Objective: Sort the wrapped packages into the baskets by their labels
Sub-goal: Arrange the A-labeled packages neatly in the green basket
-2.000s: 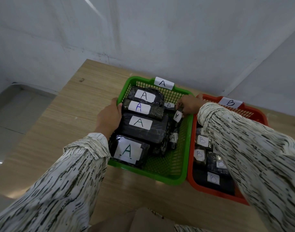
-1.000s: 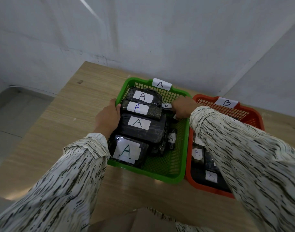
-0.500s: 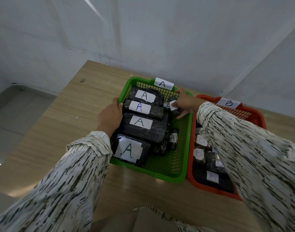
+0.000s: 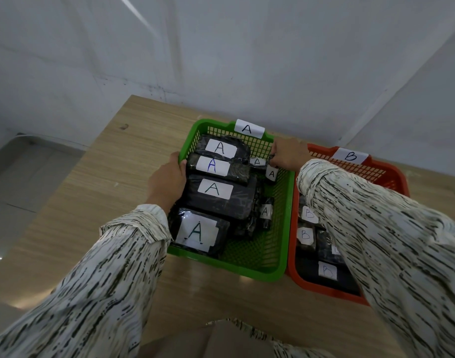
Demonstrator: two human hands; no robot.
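Two baskets sit touching side by side on the wooden surface [image 4: 92, 202]: a green basket [image 4: 247, 273] tagged A and a red basket [image 4: 324, 289] tagged B. The left hand [image 4: 167, 180] grips the green basket's left rim, thumb on the edge, beside a row of large packages [image 4: 221, 200] labelled A. The right hand [image 4: 286, 153] reaches into the far right corner of the green basket, fingers curled and pinching the top of a small package [image 4: 271, 174] labelled A. Packages marked B [image 4: 305, 236] lie in the red basket.
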